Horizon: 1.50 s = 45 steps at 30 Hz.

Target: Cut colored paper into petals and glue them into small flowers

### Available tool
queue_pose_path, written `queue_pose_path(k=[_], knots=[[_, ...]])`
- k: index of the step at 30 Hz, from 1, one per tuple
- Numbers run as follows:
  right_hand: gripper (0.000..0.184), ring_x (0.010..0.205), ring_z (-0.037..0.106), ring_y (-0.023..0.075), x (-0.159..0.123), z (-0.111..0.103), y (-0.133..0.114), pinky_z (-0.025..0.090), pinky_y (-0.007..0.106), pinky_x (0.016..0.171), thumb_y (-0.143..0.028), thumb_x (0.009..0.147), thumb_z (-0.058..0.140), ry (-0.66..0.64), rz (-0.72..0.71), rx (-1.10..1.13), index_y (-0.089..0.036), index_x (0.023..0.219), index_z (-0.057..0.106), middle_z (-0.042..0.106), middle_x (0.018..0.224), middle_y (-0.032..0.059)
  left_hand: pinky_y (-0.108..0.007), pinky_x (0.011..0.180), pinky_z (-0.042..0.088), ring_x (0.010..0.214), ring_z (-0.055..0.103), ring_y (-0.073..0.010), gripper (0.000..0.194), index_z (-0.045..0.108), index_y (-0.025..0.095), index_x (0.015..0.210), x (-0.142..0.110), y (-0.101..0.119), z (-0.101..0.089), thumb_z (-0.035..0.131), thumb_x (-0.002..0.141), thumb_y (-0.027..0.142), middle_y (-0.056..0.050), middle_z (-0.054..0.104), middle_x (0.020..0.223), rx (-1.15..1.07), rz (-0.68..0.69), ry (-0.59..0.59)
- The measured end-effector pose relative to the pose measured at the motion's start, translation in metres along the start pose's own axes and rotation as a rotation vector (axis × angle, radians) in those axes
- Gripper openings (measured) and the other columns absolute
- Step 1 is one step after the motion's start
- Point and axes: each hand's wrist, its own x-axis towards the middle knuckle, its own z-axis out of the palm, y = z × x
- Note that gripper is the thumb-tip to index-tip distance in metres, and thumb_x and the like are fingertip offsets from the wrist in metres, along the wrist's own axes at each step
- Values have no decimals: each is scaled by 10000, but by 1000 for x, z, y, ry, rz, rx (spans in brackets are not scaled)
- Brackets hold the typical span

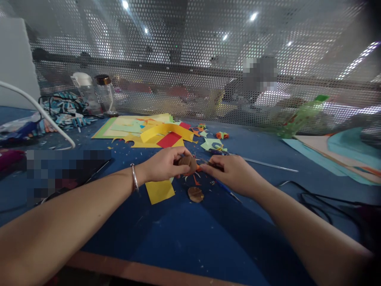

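Note:
My left hand (166, 163), with a silver bangle at the wrist, pinches a round brown piece (188, 163) between thumb and fingers. Just to its right, my right hand (230, 171) is closed on something dark and thin that I cannot make out, its fingers pointing at the brown piece. Below the hands, a second round brown piece (195, 194) lies on the blue table. A yellow paper square (160, 192) is under and in front of my left hand. By my right hand lies a blue pen-like tool (228, 190); small orange scraps (197, 179) are scattered between the hands.
Coloured paper sheets (127, 129), a red paper piece (169, 139) and a metal ruler (269, 164) lie beyond the hands. Two bottles (105, 93) stand back left, a green bottle (300, 117) leans back right. Black cables (318, 195) lie right. A perforated screen (184, 59) closes the back.

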Motion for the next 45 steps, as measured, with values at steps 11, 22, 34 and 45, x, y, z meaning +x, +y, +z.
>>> queue_pose_path(k=[11,22,34,45], knots=[[445,711,638,236,-6,2,-5,283,304,524,-596,904,463,-211,119,-264,-213,755,635,705,772,92,-186,421,388,489,643,-112,326,519,188,971,-4,6,2,426,964,501,-15,624,749,208,-22,37],[452,763,668,255,-11,-5,-17,300,306,539,-582,909,420,-230,153,-360,-223,749,644,719,788,75,-279,679,398,725,541,-153,420,579,191,830,-4,11,4,310,1016,455,-12,578,766,653,286,30],[449,761,675,287,-12,-3,-21,362,332,566,-577,908,428,-212,163,-393,-214,741,634,701,759,89,-339,769,521,789,626,-155,416,602,94,1242,10,-22,-12,509,843,166,-131,593,1092,501,51,375],[445,872,701,336,-18,-6,-30,470,386,649,-531,943,423,-218,142,-454,-189,827,683,731,859,120,-368,813,437,969,562,-261,319,659,163,1006,-1,-10,-27,591,705,248,-109,650,980,862,-82,126]])
